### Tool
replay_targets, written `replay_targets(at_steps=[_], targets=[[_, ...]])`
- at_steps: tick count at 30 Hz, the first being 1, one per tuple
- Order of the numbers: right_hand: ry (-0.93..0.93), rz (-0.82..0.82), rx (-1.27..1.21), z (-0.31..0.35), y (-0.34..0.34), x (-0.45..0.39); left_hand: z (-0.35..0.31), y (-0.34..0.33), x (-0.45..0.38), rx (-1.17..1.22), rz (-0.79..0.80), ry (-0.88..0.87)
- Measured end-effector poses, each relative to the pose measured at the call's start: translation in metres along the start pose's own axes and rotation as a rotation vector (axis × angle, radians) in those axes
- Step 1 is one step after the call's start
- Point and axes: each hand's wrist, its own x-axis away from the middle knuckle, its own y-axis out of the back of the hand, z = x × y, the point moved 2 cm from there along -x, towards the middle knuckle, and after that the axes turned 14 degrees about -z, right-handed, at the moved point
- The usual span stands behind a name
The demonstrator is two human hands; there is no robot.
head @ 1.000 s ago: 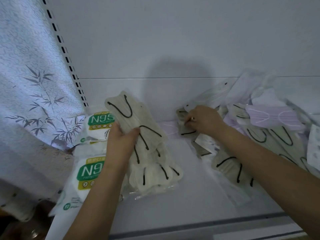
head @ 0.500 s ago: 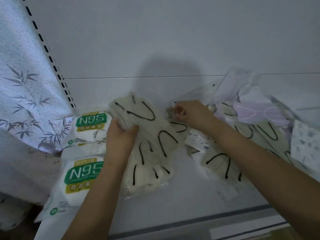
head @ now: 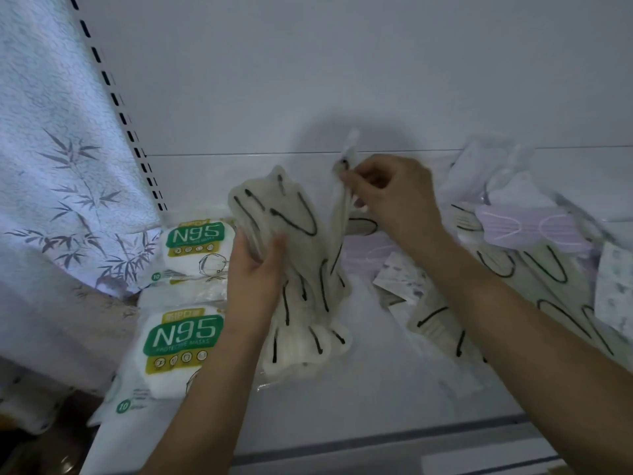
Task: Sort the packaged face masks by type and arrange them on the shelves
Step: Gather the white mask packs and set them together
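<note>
Left hand (head: 255, 269) clasps a cream mask bundle (head: 301, 269) above the shelf (head: 376, 406); right hand (head: 387, 197) pinches one cream mask (head: 342, 207) edge-up beside it; N95 packs (head: 185, 334) hug the left edge.

cream black-looped mask packs (head: 301, 269) fanned upright (clear wrappers), shelf (head: 376, 399)

Two N95 packs (head: 193, 246); two hands (head: 255, 279); one lilac mask (head: 527, 228).
</note>
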Motion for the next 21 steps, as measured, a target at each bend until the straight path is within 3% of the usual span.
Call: replay_targets(at_steps=[3,6,9,12,15,21], targets=[[-0.037,0.135,-0.026,0.009,-0.019,0.026,-0.003,-0.014,0.013,-0.044,0.195,-0.028],[-0.097,0.181,-0.070,-0.016,-0.027,0.030,0.012,-0.011,0.010,-0.095,0.145,0.003],[0.356,0.154,0.425,-0.061,-0.032,0.011,0.018,0.002,-0.001,-0.059,0.008,0.127],[0.649,0.373,0.781,-0.107,-0.047,0.004,0.013,0.013,-0.008,-0.026,-0.022,0.162],[0.691,0.459,0.961,-0.123,-0.049,0.003,0.011,0.021,-0.008,-0.012,-0.019,0.174],[0.610,0.298,0.911,-0.106,-0.042,-0.023,0.017,0.023,-0.009,-0.021,-0.040,0.218]])
